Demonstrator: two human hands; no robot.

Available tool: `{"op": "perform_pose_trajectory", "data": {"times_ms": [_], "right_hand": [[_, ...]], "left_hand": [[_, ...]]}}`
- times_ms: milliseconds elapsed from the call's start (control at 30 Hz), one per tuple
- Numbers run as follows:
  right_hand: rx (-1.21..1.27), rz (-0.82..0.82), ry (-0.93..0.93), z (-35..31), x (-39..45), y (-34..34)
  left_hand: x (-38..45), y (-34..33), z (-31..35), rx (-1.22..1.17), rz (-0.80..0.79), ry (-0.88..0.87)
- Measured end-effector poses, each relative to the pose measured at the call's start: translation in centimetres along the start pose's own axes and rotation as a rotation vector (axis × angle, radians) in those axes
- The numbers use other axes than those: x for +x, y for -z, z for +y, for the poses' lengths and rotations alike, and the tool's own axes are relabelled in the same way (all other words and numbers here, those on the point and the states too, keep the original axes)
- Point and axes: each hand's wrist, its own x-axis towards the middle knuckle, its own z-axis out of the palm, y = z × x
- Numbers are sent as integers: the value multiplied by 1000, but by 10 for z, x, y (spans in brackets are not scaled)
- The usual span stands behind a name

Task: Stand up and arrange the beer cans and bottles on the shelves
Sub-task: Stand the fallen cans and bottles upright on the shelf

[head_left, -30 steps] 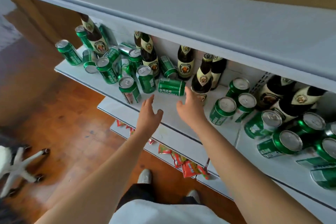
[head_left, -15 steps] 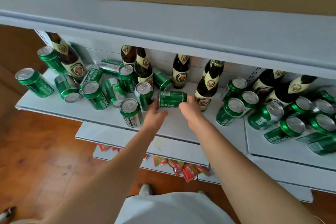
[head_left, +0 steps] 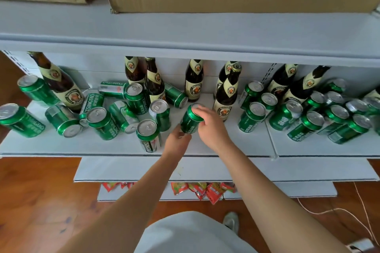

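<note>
Green aluminium beer can (head_left: 190, 120) sits mid-shelf on white metal shelf (head_left: 236, 146), tilted, top leaning far. R hand (head_left: 209, 125) curled round its top rim; L hand (head_left: 177, 141) fingertips pinch its base. Brown glass beer bottle w/ cream label (head_left: 226, 96) upright just right.

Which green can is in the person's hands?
The green can in the shelf's middle, beside a brown bottle: the right hand grips its top, the left hand its base. No other can is touched.
</note>
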Motion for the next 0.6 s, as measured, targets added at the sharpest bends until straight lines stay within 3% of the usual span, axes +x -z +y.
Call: {"op": "perform_pose_trajectory", "data": {"times_ms": [467, 533, 600], "right_hand": [[-322, -39, -23, -7, 14, 22], [-366, -15, -12, -8, 19, 22], [-367, 45, -3, -11, 28, 23]], "left_hand": [[10, -9, 23, -17, -213, 130], [13, -6, 25, 19, -195, 127], [10, 1, 31, 141, -77, -9]]}}
